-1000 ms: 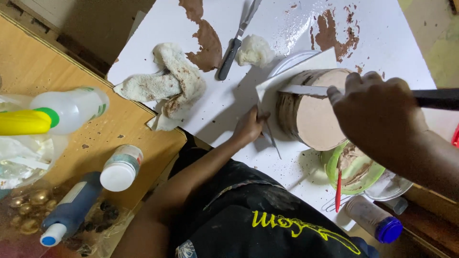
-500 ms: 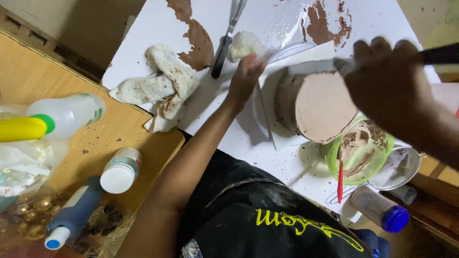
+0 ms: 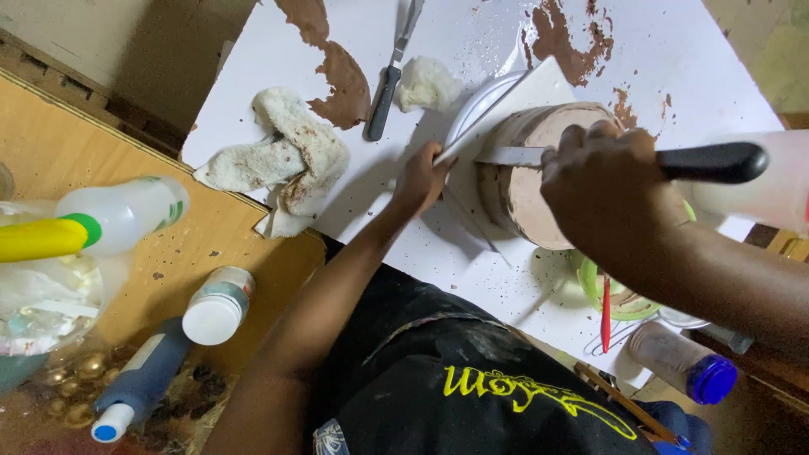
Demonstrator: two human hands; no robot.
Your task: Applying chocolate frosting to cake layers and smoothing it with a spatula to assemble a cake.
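- The cake (image 3: 539,181), round and coated in brown icing, stands on a square white board (image 3: 539,84) near the table's (image 3: 472,34) middle.
- The right hand (image 3: 602,190) is curled tight round the black handle of a long spatula (image 3: 712,162); its blade lies against the cake's side at about 9 o'clock from the hand, and the long axis runs roughly 3 to 9 o'clock.
- The left hand (image 3: 419,179) sits at 9 o'clock from the cake, fingers pinched on the board's edge; whether they grip or only press I cannot tell.
- The right hand is nearer the cake, over its top; the left stays at the rim.
- Open room: bare white table at 7 o'clock from the cake; the table's near edge lies just past it.
- A second spatula (image 3: 389,84) and a white lump (image 3: 425,82) lie at 10 o'clock, a stained cloth (image 3: 282,164) farther out at 9 o'clock.
- A green bowl (image 3: 594,282) crowds the cake at 5 o'clock, a red-handled tool (image 3: 605,313) across it, a blue-capped jar (image 3: 683,362) beyond.
- Bottles stand well apart on the wooden surface (image 3: 76,152) at left.
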